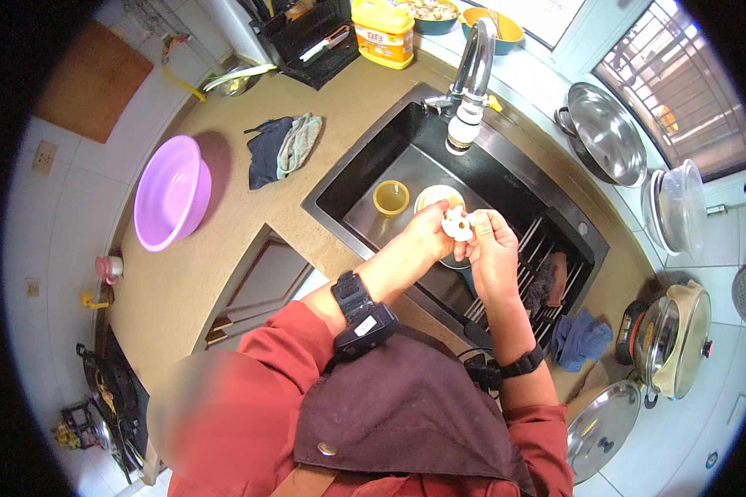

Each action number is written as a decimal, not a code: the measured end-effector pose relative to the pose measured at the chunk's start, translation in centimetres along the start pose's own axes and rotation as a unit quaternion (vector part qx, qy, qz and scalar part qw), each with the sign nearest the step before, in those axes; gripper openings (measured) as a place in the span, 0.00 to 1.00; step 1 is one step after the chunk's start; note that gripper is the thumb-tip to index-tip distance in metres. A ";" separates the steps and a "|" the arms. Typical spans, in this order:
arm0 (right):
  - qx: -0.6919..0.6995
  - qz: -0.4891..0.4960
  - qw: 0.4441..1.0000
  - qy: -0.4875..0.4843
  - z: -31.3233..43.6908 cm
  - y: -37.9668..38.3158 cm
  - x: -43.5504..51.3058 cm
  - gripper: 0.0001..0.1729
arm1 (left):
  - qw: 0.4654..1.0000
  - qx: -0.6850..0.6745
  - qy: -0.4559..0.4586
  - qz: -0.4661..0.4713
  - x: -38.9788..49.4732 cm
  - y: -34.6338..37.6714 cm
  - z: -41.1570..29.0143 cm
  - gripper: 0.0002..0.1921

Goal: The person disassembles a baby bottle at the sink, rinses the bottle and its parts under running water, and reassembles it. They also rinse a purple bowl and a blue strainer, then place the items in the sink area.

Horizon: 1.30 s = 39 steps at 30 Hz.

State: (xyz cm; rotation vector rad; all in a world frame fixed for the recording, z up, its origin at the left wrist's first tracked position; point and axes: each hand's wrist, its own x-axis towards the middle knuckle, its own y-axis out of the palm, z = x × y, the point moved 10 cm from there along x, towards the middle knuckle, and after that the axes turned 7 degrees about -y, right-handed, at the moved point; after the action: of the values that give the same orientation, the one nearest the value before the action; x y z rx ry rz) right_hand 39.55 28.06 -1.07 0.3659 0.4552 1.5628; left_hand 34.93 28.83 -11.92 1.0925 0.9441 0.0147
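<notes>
Over the black sink (373, 140), my left hand (432, 230) holds a small white piece of food (457, 225) with a dark hole in it; its exact kind is unclear. My right hand (492, 242) pinches the right side of the same piece between thumb and fingers. Just beyond my hands a pale round bowl (441, 196) is partly covered by them. A small yellowish bowl (391, 198) stands on the sink floor to its left. The chrome faucet (477, 56) with a white filter head reaches over the basin.
Left on the counter (161, 292) are a purple basin (173, 194) and folded cloths (284, 149). A yellow detergent jug (383, 34) stands behind. A wire rack (488, 304) spans the sink's right part. A blue cloth (581, 340), a glass-lidded pot (674, 341) and a steel pan (608, 133) are rightward.
</notes>
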 end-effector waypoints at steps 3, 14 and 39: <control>0.022 -0.011 1.000 0.009 -0.5 -0.4 -0.2 0.09 | 0.998 0.010 0.052 -0.035 0.2 -1.0 -0.4 0.21; 0.084 -0.056 0.994 0.034 -1.6 -2.6 -0.8 0.10 | 0.970 -0.154 0.162 -0.092 -2.4 -1.0 -0.5 0.10; -0.211 -0.020 0.955 -0.209 4.8 1.3 -2.2 0.15 | 0.987 -0.083 0.133 0.029 -2.4 2.3 -1.6 0.14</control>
State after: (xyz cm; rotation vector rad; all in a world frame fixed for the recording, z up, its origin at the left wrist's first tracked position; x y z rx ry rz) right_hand 40.90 26.18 3.87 0.3400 -0.1999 1.4469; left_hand 33.37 30.10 -8.91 0.9771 1.1273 0.2888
